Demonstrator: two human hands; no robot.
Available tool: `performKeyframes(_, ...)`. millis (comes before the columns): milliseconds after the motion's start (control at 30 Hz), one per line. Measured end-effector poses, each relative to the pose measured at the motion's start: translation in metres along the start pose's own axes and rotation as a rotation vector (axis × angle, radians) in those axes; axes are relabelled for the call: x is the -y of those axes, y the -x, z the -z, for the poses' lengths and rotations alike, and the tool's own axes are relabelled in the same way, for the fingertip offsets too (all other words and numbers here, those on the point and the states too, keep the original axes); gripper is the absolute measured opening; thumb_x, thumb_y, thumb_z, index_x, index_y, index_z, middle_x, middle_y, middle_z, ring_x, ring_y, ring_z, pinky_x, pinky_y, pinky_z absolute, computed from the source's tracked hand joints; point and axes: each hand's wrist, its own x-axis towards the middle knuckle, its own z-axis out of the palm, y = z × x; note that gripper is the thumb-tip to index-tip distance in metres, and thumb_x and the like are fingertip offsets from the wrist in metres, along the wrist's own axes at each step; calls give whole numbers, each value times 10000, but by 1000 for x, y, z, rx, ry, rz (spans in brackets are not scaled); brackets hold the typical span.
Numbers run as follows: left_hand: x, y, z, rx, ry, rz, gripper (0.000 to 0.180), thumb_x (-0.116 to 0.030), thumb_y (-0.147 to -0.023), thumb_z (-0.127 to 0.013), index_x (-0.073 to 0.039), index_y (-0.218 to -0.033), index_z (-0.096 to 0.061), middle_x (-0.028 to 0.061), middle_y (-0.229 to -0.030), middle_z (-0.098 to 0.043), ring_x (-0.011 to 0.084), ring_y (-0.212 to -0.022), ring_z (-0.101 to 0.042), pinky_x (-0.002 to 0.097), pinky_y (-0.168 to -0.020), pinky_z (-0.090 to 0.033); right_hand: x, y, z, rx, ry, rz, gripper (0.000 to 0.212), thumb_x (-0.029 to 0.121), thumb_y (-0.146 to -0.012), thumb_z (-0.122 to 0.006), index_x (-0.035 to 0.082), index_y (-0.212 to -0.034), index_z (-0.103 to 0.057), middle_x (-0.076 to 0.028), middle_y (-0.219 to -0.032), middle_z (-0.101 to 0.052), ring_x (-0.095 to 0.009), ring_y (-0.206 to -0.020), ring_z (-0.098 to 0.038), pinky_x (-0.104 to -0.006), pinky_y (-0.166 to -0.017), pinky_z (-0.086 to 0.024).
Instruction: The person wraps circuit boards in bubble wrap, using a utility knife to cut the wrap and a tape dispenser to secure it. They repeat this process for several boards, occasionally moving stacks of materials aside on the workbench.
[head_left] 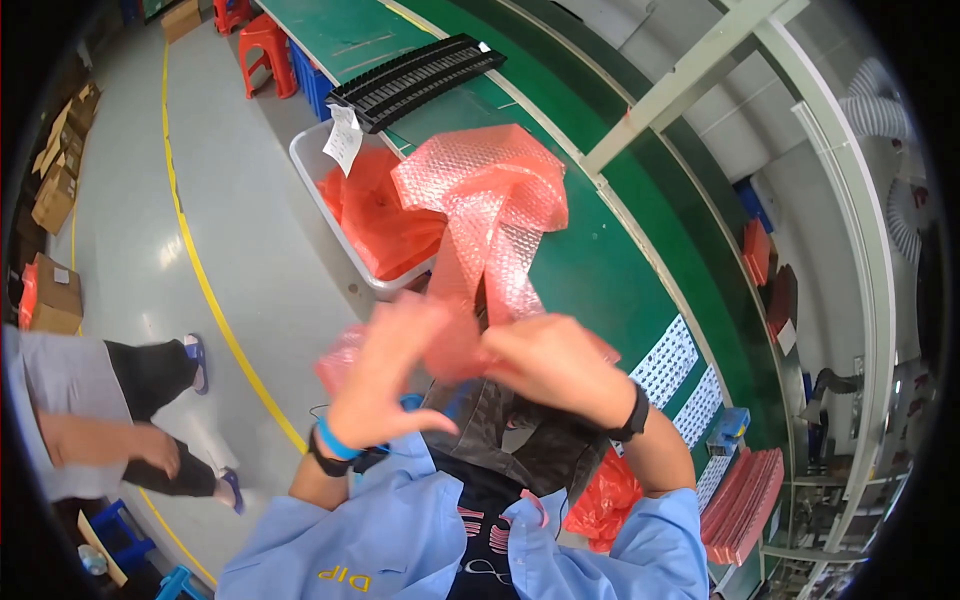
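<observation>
A sheet of pink bubble wrap (490, 190) is draped over the green bench edge and hangs down in front of me, bunched and creased. My right hand (560, 365) is closed on its lower end, with the fingers curled in. My left hand (385, 360) is beside it, blurred by motion. Its thumb sticks out away from the fingers, and the palm faces the wrap. More pink wrap (343, 360) shows behind the left hand. Whether anything lies inside the wrap is hidden.
A grey plastic bin (350, 245) of pink wrap stands left of the green bench (590, 270). On the bench lie a black slotted tray (420, 80), white label sheets (665, 365) and stacked pink boards (742, 505). Another person (90, 410) stands at the left.
</observation>
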Motion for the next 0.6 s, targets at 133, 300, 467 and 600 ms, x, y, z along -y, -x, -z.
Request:
performKeyframes(133, 25, 4, -5, 442, 312, -61, 329, -270, -829, -848, 8, -936, -709, 125, -902, -720, 340, -818, -705, 436, -721, -556, 16, 5, 7, 258, -344, 105, 370, 254, -827, -835, 46, -1090, -679, -193, -921, -699, -403, -883, -690, -455, -750, -539)
performKeyframes(300, 96, 81, 102, -357, 713, -83, 345, -231, -991, -649, -56, -719, -529, 92, -624, -521, 249, -540, -552, 392, -546, -483, -13, 30, 7, 785, -798, 227, 347, 283, -890, -833, -8, -1025, -701, -206, -907, -703, -403, -886, -680, -454, -789, -527)
performKeyframes(467, 240, 188, 273, -820, 587, 14, 276, -309, -1074, -550, -47, -1113, -628, 120, -1061, -654, 252, -957, -661, 397, -855, -554, -55, 39, 52, 824, -896, 306, 315, 213, -862, -883, -28, -994, -729, -183, -896, -720, -372, -840, -675, -431, -807, -533)
performKeyframes(600, 307, 276, 361, -1110, -196, 279, 377, -342, -1066, -599, -17, -1251, -650, 133, -1161, -687, 259, -1027, -682, 416, -908, -561, -62, 40, 125, 782, -827, -111, 297, 142, -801, -919, 7, -989, -734, -112, -922, -748, -204, -835, -689, -360, -763, -528)
